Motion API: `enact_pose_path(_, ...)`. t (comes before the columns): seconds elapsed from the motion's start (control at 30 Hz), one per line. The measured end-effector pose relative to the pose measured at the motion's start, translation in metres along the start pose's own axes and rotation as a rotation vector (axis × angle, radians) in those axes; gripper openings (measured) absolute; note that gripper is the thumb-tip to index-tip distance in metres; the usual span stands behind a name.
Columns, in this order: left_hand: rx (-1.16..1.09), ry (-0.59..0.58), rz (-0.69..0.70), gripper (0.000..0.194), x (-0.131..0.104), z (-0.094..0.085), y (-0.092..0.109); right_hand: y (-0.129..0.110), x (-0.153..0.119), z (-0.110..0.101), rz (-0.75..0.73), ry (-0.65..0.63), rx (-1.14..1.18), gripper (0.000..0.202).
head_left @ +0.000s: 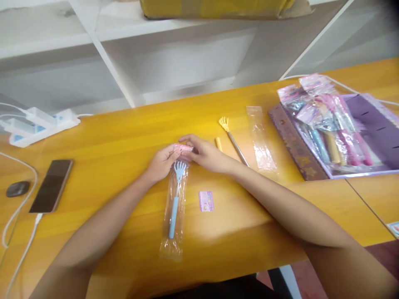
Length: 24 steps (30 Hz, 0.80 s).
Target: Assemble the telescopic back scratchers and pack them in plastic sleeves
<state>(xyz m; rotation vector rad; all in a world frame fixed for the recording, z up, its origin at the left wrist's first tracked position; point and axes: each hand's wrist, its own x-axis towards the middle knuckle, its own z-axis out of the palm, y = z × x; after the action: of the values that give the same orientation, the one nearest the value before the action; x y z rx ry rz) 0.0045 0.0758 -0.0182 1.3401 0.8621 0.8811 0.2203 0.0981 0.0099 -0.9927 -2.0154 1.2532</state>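
Observation:
A light-blue back scratcher [175, 211] lies in a clear plastic bag [183, 195] with a pink printed top, its hand-shaped end toward my fingers. My left hand [162, 162] pinches the left side of the bag's top. On the other side my right hand [204, 154] has its thumb and fingers closed on the same top edge. A small pink-purple card [206, 201] lies on the table right of the bag. Beyond my right forearm rest a yellow back scratcher with a metal rod [235, 145], a short yellow tube [218, 144] and a flat clear bag [262, 139].
A purple box [299, 160] at the right holds several bagged back scratchers [339, 128]. To the left are a phone [51, 186] on a cable, a black mouse [18, 189] and a white power strip [43, 126]. White shelving [187, 62] stands behind the table.

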Motion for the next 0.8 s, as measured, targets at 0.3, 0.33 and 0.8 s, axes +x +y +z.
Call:
enact_pose_path(0.3, -0.047, 0.077, -0.026, 0.052, 0.002, -0.001, 0.002, 0.003, 0.001, 0.0, -0.004, 0.09, 0.116, 0.04)
enact_pose_path(0.33, -0.016, 0.103, -0.022, 0.051, 0.002, -0.001, 0.002, 0.003, 0.002, 0.001, -0.008, 0.082, 0.135, 0.041)
enact_pose_path(0.8, -0.071, 0.197, -0.028, 0.062, -0.001, -0.009, 0.009, -0.009, 0.002, -0.001, 0.183, 0.244, 0.3, 0.054)
